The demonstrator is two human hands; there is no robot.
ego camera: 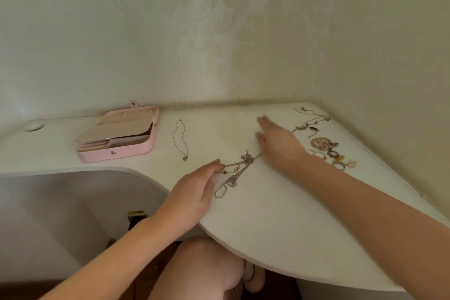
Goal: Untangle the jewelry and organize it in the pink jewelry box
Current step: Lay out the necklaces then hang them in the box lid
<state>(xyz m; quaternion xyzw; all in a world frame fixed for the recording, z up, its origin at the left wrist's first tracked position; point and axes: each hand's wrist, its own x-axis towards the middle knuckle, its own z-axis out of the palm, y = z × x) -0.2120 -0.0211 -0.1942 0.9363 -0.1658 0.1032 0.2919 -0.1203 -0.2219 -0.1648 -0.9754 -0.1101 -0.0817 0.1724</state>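
Left hand (194, 192) is lying palm-down at the table edge, centre of frame, fingers loosely together and extended, not fisted. Its fingertips (217, 165) are pressing on one end of the tangled chains (237, 170); can't tell whether it's pinching a strand or just pinning it flat.

Right hand (277, 143) is reaching in from the lower right, open and flat, fingers spread slightly and pointing toward upper left. It's motion-blurred. Its heel is sitting over the far end of the tangle; a strand is running under it, so contact is likely but a grip isn't visible. Nothing is enclosed in it.

The tangle is sitting between the two hands, centre of frame, on the white table (280, 214): several thin silver and rose-toned chains knotted together, one looped end trailing toward the lower left near the table edge.

A single necklace (181, 140) is lying separate and straightened, left of centre, pendant end toward the viewer. The pink jewelry box (117, 136) is sitting open at centre left, lid up, a beige inner flap half covering the compartments; contents underneath are hidden.

At the right of frame, a second chain cluster (310, 122) is lying near the wall corner, and below it a pile of rings and small pieces (331, 153), well apart from the box. Individual items there are too small and blurred to count.

Both forearms are cut off at the bottom edge.
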